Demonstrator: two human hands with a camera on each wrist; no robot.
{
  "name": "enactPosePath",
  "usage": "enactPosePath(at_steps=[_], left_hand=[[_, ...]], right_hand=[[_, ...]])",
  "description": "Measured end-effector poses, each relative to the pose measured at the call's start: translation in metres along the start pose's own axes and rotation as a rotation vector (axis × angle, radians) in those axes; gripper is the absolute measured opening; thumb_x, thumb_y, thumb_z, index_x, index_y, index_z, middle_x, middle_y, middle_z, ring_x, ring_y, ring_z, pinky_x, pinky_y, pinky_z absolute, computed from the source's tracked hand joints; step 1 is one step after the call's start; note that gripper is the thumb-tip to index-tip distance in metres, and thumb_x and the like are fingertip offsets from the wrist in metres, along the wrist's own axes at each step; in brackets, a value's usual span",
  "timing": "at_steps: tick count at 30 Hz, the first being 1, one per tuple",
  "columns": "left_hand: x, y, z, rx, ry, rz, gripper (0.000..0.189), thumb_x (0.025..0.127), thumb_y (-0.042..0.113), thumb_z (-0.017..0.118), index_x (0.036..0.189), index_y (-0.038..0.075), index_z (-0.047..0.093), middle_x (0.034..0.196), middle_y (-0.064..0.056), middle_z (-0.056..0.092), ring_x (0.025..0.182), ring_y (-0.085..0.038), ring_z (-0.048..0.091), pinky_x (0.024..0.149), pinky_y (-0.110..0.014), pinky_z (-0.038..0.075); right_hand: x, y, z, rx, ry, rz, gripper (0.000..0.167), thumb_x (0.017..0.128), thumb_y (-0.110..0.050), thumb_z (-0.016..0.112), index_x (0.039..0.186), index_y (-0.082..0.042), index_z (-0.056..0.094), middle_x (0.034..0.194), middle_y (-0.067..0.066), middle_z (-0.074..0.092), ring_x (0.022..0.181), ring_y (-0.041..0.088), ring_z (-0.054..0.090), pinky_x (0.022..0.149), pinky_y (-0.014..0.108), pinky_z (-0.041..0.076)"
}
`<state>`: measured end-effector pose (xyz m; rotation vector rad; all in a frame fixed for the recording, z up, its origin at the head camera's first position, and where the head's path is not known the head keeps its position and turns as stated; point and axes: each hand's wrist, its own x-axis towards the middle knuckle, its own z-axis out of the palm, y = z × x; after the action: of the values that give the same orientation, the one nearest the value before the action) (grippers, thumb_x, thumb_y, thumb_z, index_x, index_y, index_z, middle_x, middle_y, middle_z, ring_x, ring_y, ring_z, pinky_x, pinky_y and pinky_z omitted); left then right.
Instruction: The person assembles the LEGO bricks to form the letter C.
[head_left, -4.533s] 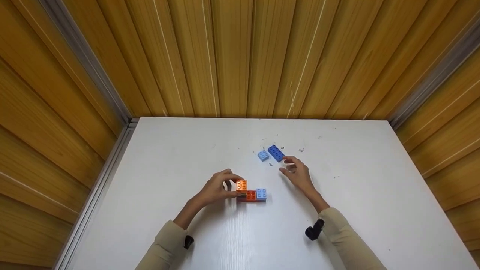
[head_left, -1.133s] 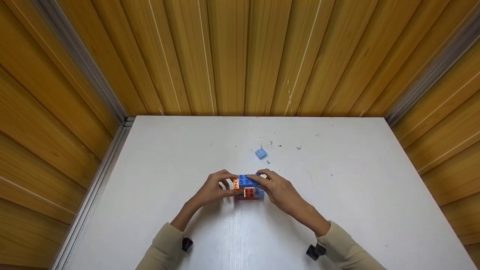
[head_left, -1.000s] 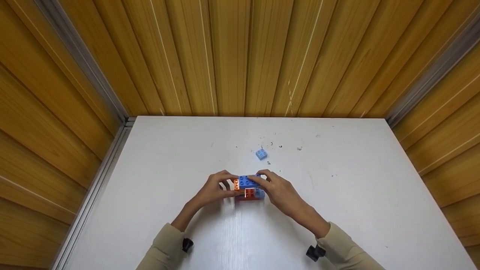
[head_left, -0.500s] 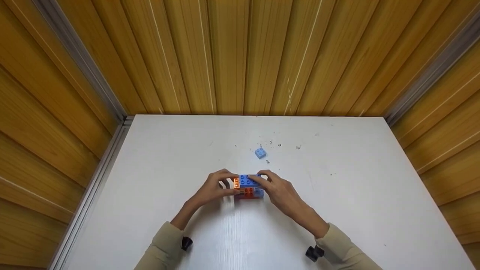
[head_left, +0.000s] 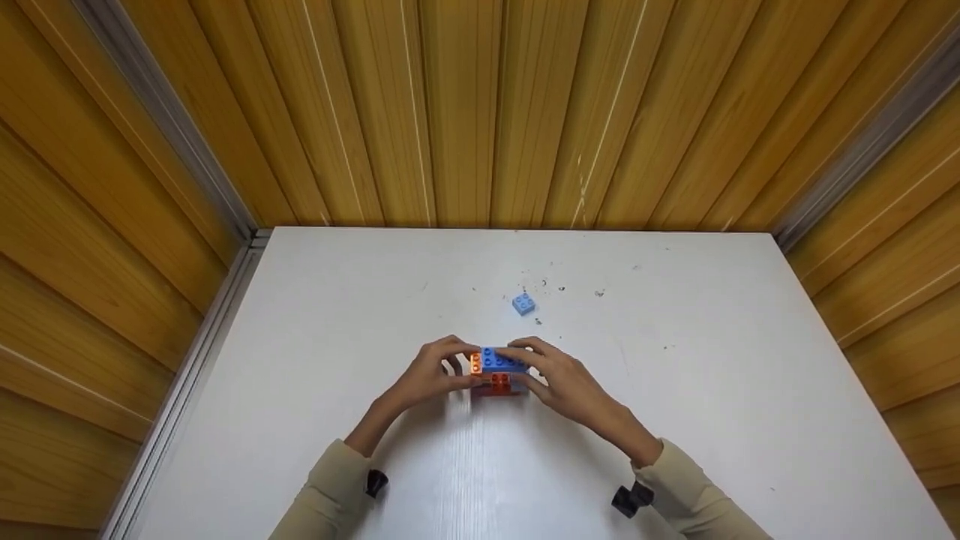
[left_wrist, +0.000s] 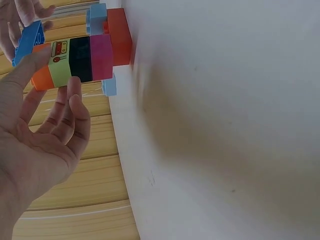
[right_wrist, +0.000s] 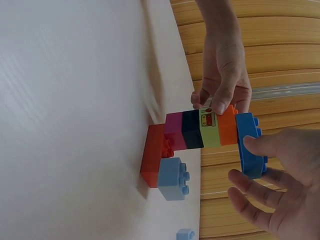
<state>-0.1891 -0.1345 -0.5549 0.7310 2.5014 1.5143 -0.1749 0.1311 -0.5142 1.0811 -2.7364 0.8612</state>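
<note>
My left hand [head_left: 431, 373] grips a tower of bricks, its thumb on the printed light-green brick [right_wrist: 209, 128] and the orange brick [left_wrist: 42, 67]. Below these come a dark brick [right_wrist: 192, 136] and a magenta brick [right_wrist: 175, 131], standing on one end of a long red brick [right_wrist: 152, 156]. A light-blue brick [right_wrist: 171, 179] sits on the red brick's other end. My right hand [head_left: 564, 380] pinches a long blue brick [head_left: 499, 360] between thumb and fingers. That brick lies over the orange top, covering part of its studs and jutting out to the right.
A loose light-blue brick [head_left: 523, 304] lies on the white table [head_left: 360, 285] beyond the hands. Small dark marks speckle the tabletop around it. Wood-look panel walls [head_left: 457, 112] stand along the back and sides.
Since the earliest frame, my right hand has brought the blue brick from the back of the table onto the tower. Lately its thumb has come down lower, while the left hand stays at the tower.
</note>
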Motion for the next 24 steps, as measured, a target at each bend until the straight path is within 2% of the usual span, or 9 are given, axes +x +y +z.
enactPosePath(at_steps=[4, 7, 11, 15, 18, 24], left_hand=[[-0.001, 0.003, -0.001, 0.023, -0.007, 0.006, 0.048, 0.089, 0.023, 0.081, 0.132, 0.007, 0.068, 0.115, -0.013, 0.067, 0.089, -0.028, 0.069, 0.068, -0.022, 0.051], [-0.003, 0.007, -0.001, 0.068, -0.008, -0.007, 0.052, 0.088, 0.028, 0.082, 0.134, 0.009, 0.066, 0.117, -0.01, 0.067, 0.09, -0.027, 0.068, 0.068, -0.022, 0.049], [-0.002, 0.016, 0.001, 0.183, 0.029, -0.012, 0.055, 0.086, 0.037, 0.083, 0.133, 0.015, 0.067, 0.116, -0.003, 0.067, 0.091, -0.018, 0.064, 0.07, -0.023, 0.048], [0.001, 0.024, 0.004, 0.277, 0.083, 0.026, 0.052, 0.085, 0.038, 0.083, 0.132, 0.019, 0.068, 0.112, 0.001, 0.068, 0.088, -0.013, 0.061, 0.071, -0.023, 0.049], [0.003, 0.025, 0.006, 0.285, 0.112, 0.053, 0.046, 0.087, 0.032, 0.083, 0.128, 0.018, 0.07, 0.109, 0.001, 0.068, 0.085, -0.012, 0.06, 0.07, -0.028, 0.052], [0.0, 0.024, 0.003, 0.261, 0.124, 0.06, 0.039, 0.088, 0.026, 0.081, 0.125, 0.015, 0.072, 0.108, -0.001, 0.069, 0.085, -0.012, 0.06, 0.073, -0.039, 0.056]], right_hand=[[0.001, 0.002, 0.003, 0.028, 0.032, 0.002, 0.05, 0.093, -0.01, 0.074, 0.14, -0.025, 0.063, 0.131, 0.003, 0.063, 0.117, 0.022, 0.067, 0.091, 0.04, 0.059], [0.001, 0.003, 0.003, 0.05, 0.022, 0.012, 0.05, 0.093, -0.008, 0.073, 0.14, -0.025, 0.063, 0.132, 0.003, 0.063, 0.118, 0.023, 0.067, 0.093, 0.04, 0.058], [0.001, 0.004, 0.001, 0.103, -0.006, 0.037, 0.052, 0.094, -0.008, 0.072, 0.142, -0.024, 0.061, 0.139, 0.006, 0.06, 0.123, 0.026, 0.065, 0.094, 0.043, 0.057], [0.0, 0.006, -0.005, 0.162, 0.004, 0.061, 0.054, 0.094, -0.009, 0.073, 0.144, -0.021, 0.059, 0.144, 0.008, 0.057, 0.112, 0.023, 0.068, 0.087, 0.04, 0.059], [-0.001, 0.01, -0.009, 0.198, 0.021, 0.066, 0.052, 0.094, -0.01, 0.073, 0.144, -0.017, 0.059, 0.142, 0.008, 0.059, 0.1, 0.02, 0.069, 0.08, 0.034, 0.06], [-0.009, 0.022, -0.014, 0.249, 0.035, 0.086, 0.045, 0.097, -0.011, 0.07, 0.141, -0.013, 0.061, 0.135, 0.008, 0.065, 0.096, 0.018, 0.071, 0.076, 0.028, 0.059]])
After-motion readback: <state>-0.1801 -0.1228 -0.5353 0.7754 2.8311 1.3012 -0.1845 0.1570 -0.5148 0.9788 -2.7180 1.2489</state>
